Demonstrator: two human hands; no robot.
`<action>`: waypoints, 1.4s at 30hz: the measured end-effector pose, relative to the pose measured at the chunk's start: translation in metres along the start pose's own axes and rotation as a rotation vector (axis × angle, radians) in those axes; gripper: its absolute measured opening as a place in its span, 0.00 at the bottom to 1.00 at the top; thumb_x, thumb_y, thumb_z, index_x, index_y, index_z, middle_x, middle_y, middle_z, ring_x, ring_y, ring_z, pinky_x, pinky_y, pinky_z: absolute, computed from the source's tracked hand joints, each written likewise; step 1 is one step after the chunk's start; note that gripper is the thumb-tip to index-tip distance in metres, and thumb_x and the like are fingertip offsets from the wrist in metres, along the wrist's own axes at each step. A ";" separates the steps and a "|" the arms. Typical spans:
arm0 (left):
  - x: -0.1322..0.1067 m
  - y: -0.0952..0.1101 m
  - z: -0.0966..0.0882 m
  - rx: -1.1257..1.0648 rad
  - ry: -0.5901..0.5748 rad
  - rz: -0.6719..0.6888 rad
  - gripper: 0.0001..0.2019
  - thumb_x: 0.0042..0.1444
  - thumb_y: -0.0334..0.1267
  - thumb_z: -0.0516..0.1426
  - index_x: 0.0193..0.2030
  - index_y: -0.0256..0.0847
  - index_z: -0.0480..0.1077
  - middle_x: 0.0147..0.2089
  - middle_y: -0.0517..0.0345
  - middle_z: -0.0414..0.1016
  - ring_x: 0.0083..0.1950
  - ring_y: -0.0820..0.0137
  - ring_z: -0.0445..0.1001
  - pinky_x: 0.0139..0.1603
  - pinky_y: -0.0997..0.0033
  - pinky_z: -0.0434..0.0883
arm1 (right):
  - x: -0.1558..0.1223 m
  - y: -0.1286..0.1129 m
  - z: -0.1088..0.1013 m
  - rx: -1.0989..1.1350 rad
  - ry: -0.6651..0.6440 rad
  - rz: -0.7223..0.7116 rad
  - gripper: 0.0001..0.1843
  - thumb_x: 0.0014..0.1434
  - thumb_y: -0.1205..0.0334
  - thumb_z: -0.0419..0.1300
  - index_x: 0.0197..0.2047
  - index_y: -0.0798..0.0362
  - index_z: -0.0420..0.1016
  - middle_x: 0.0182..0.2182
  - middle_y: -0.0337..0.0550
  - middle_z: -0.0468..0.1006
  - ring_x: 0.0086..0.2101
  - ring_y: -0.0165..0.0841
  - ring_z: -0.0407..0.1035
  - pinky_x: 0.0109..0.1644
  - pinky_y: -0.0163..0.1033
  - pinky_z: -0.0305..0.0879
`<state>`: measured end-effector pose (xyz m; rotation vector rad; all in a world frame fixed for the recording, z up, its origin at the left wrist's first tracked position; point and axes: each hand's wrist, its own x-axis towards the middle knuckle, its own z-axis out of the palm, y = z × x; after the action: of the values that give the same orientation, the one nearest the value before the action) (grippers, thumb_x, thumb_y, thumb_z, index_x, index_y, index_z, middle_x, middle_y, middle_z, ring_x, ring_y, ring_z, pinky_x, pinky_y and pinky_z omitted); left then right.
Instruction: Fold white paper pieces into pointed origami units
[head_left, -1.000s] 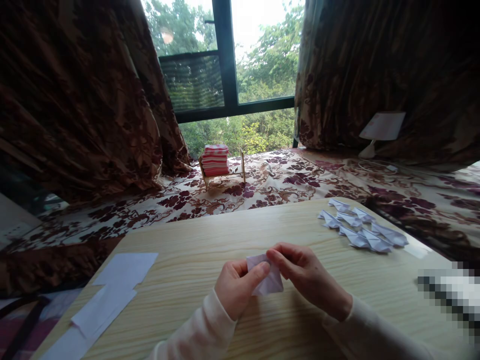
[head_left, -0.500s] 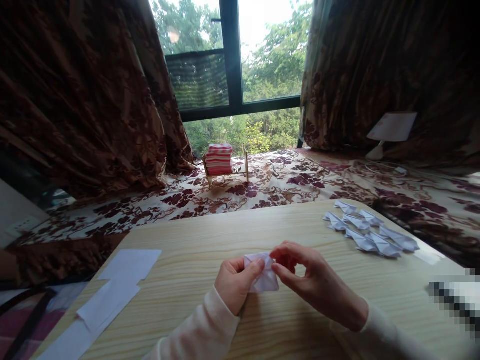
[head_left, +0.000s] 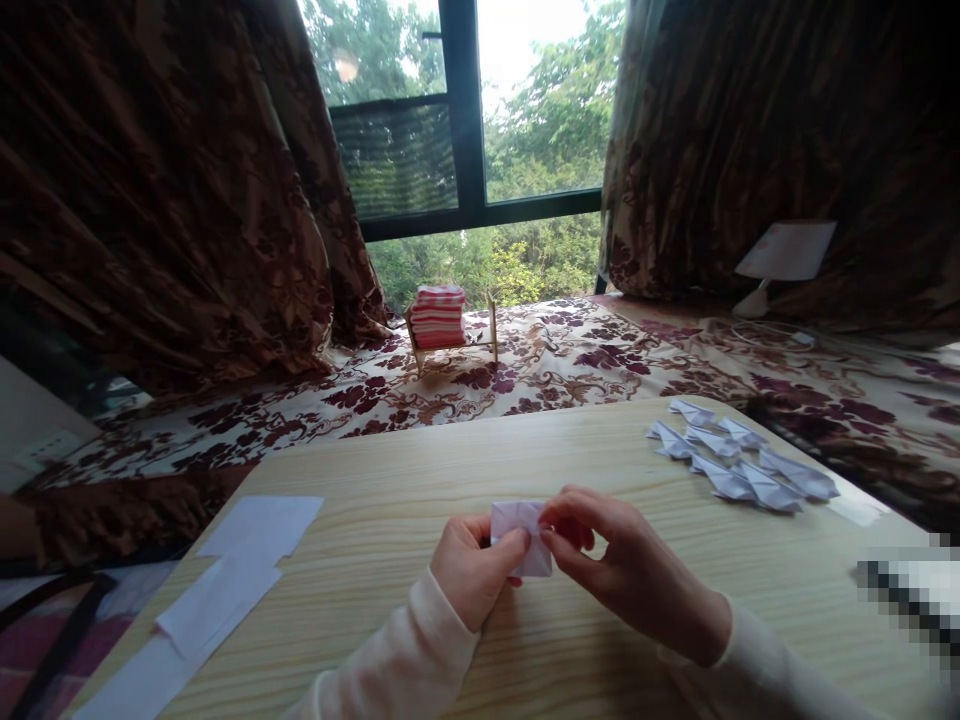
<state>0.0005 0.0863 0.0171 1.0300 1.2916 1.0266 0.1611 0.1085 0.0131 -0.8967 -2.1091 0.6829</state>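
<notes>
Folded white paper (head_left: 517,514) above the wooden table (head_left: 360,590), gripped along its left side by the left hand (head_left: 472,575), thumb across its face and fingers beneath, the right hand's (head_left: 619,560) thumb and forefinger pinching its right edge.

Daylight glares through the window (head_left: 466,150); curtains (head_left: 150,200) are dim; pixelation lies at the right edge of the surface (head_left: 375,520).
</notes>
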 end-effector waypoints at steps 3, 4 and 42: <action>0.000 -0.001 -0.001 0.025 0.002 0.000 0.18 0.36 0.47 0.64 0.27 0.31 0.78 0.19 0.55 0.72 0.21 0.74 0.65 0.20 0.76 0.64 | 0.000 0.001 -0.001 -0.134 0.004 -0.101 0.06 0.54 0.69 0.54 0.35 0.52 0.70 0.25 0.37 0.68 0.24 0.27 0.62 0.27 0.32 0.57; -0.001 -0.001 -0.001 0.029 0.003 -0.001 0.18 0.37 0.47 0.64 0.28 0.31 0.78 0.19 0.55 0.72 0.20 0.74 0.65 0.20 0.76 0.64 | 0.000 0.000 -0.002 -0.164 0.003 -0.124 0.06 0.54 0.70 0.54 0.35 0.52 0.70 0.25 0.38 0.68 0.25 0.27 0.62 0.28 0.32 0.57; -0.002 -0.006 0.007 -0.033 0.047 0.068 0.15 0.37 0.45 0.62 0.24 0.31 0.75 0.22 0.56 0.72 0.25 0.73 0.66 0.30 0.72 0.66 | 0.003 -0.003 0.009 0.292 -0.082 0.370 0.17 0.56 0.52 0.52 0.26 0.56 0.69 0.23 0.39 0.69 0.25 0.29 0.60 0.27 0.33 0.56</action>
<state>0.0078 0.0826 0.0121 1.0360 1.2810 1.1264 0.1516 0.1069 0.0112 -1.1164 -1.8616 1.2007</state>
